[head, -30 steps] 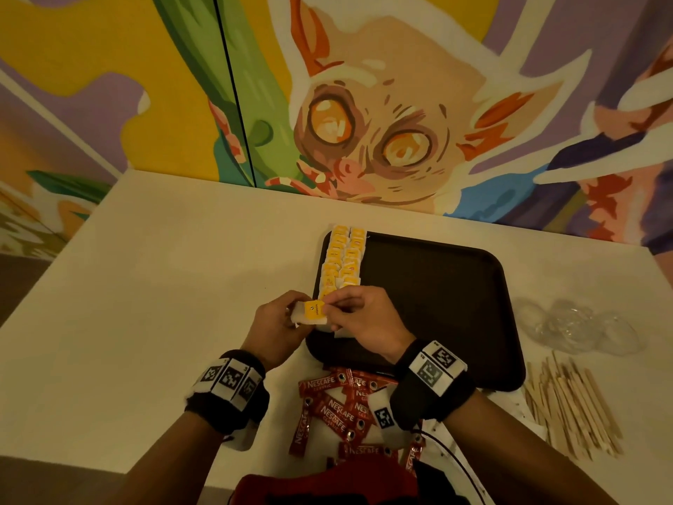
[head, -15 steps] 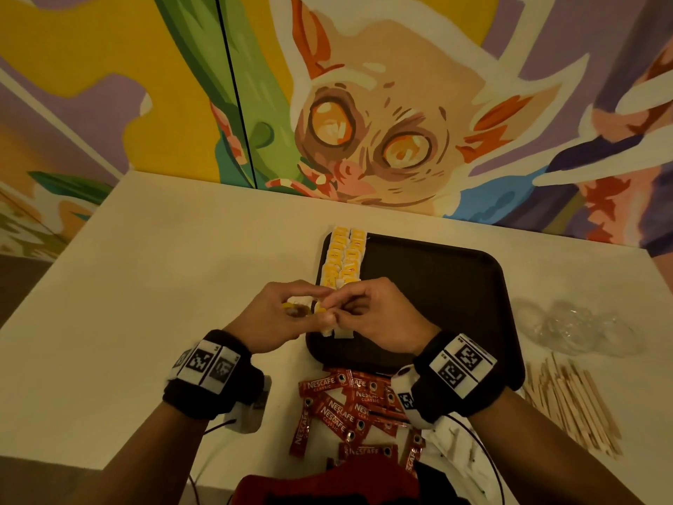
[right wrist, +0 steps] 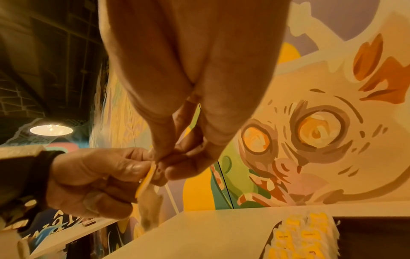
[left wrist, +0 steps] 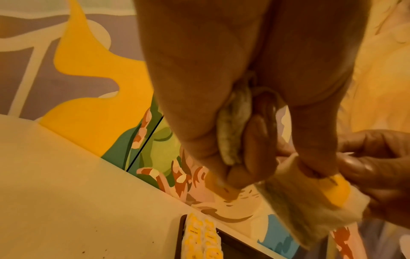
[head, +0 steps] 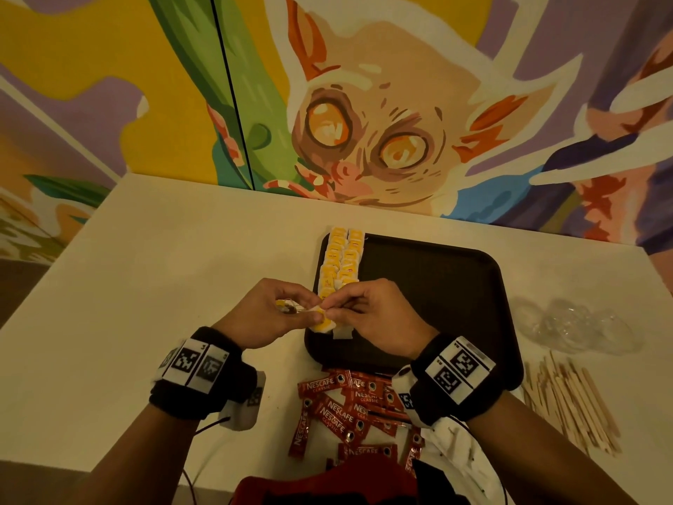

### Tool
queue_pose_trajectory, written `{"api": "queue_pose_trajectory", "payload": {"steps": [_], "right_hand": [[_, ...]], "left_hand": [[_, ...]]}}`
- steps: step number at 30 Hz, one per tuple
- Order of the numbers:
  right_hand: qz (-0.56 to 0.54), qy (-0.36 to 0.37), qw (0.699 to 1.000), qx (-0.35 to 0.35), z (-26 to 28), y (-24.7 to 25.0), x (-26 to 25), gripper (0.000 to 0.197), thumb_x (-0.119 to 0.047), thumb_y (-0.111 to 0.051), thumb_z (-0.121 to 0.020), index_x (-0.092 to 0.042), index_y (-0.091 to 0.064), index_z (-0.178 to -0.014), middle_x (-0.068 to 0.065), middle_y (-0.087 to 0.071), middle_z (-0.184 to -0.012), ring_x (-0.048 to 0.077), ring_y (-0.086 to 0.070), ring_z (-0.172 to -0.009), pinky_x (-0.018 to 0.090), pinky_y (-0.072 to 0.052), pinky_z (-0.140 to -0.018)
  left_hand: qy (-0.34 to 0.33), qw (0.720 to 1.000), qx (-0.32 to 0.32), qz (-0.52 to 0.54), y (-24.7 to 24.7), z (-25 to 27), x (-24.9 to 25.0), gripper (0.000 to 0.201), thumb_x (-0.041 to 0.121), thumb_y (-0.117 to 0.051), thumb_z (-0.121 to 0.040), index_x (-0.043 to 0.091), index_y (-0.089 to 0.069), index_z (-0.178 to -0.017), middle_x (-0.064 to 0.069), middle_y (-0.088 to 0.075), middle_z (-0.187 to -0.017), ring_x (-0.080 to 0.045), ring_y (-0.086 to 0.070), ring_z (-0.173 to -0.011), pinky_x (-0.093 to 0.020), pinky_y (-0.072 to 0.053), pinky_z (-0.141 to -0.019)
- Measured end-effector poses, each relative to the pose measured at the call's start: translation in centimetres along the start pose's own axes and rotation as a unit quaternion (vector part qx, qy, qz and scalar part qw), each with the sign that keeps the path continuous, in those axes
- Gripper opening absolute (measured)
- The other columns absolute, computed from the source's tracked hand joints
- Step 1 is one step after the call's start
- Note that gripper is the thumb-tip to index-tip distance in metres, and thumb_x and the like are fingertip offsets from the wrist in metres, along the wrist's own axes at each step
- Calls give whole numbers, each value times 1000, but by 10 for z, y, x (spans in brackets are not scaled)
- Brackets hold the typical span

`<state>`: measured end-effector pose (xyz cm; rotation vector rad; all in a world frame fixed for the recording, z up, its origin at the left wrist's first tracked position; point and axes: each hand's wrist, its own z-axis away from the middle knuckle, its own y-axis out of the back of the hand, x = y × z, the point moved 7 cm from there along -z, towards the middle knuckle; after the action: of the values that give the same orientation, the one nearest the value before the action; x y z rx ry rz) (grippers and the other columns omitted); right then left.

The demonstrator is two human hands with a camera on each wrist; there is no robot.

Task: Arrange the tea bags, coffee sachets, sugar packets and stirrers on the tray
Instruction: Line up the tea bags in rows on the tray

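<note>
Two rows of tea bags (head: 340, 260) already along tray (head: 437, 304) left edge, another pinched in both grips above its near-left corner; coffee sachets (head: 346, 410) and stirrers (head: 571, 399) beside tray, unplaced.

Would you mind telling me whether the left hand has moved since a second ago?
Yes. The left hand has moved farther up the table, now level with the tray's lower-left corner.

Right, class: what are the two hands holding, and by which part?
Both hold tea bags. The right hand pinches one tea bag by its yellow tag end; the left hand grips another between its fingers.
</note>
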<state>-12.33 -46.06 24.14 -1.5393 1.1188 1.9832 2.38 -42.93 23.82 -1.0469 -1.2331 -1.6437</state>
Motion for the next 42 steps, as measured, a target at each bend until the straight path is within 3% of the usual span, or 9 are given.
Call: {"api": "queue_pose_trajectory", "payload": {"steps": [11, 16, 20, 25, 28, 31, 33, 38, 42], "right_hand": [[145, 63, 987, 22, -3, 17, -13, 10, -18, -70, -89, -15, -76, -97, -5, -70, -91, 7, -65, -83, 33, -56, -78], [62, 75, 993, 66, -7, 17, -11, 8, -13, -68, -90, -19, -74, -92, -7, -69, -90, 12, -65, -88, 41, -55, -81], [-40, 48, 991, 122, -8, 12, 2, 18, -5, -64, -91, -22, -72, -92, -3, -72, -91, 18, -66, -89, 40, -57, -84], [-94, 22, 984, 147, -9, -2, 16, 27, 3, -60, -92, -18, -74, -100, 12, -71, -94, 29, -67, -90, 49, -57, -83], [-106, 14, 982, 155, -8, -9, 19, 16, 0, -60, -93, -4, -72, -102, 17, -70, -96, 30, -67, -91, 49, -57, -84], [-114, -6, 984, 136, -7, -15, 23, 13, -8, -58, -94, 1, -68, -97, 18, -67, -89, 24, -61, -76, 43, -53, -73], [-118, -16, 985, 123, -6, -18, 24, 15, -14, -59, -94, -5, -68, -88, 6, -63, -76, 15, -54, -70, 37, -48, -70], [-74, -26, 987, 143, -11, -19, 40, 42, -46, -63, -86, -4, -69, -85, 18, -66, -86, 37, -63, -82, 55, -54, -76], [1, -91, 988, 124, -17, -22, 76, 25, -34, -64, -93, -11, -73, -93, 3, -73, -95, 18, -68, -91, 41, -57, -86]], "left_hand": [[-14, 998, 54, 2, 5, -3, -7, 7, 18, -79, -75, 16, -78, -82, 5, -75, -82, -6, -68, -82, -25, -51, -78], [-46, 994, 65, 72, 1, 0, 10, 9, 14, -77, -74, 9, -77, -81, 3, -72, -70, -1, -56, -55, -11, -41, -54], [-37, 982, 115, 142, 8, 0, 12, 21, 23, -75, -69, 6, -74, -82, 5, -62, -55, -6, -38, -44, -19, -33, -44], [-33, 966, 148, 210, 6, -2, 4, 17, 25, -76, -70, 13, -76, -81, -11, -46, -57, -18, -26, -47, -22, -27, -45], [-16, 950, 192, 247, 4, -2, -3, 14, 27, -77, -68, 18, -77, -79, -14, -54, -62, -16, -29, -45, -21, -30, -43], [1, 936, 237, 260, 4, -1, -9, 10, 28, -77, -67, 24, -78, -76, -6, -68, -69, -13, -35, -45, -20, -33, -43], [14, 931, 254, 260, 2, 0, -15, 10, 28, -78, -66, 25, -78, -76, -6, -68, -70, -14, -34, -45, -21, -33, -43], [42, 936, 272, 218, -1, 5, -29, 3, 17, -76, -80, 18, -77, -82, 4, -71, -73, -6, -39, -44, -21, -37, -42], [106, 932, 297, 179, 4, 11, -51, 4, 27, -73, -84, 24, -75, -86, 10, -70, -84, -7, -43, -47, -24, -41, -44]]}}
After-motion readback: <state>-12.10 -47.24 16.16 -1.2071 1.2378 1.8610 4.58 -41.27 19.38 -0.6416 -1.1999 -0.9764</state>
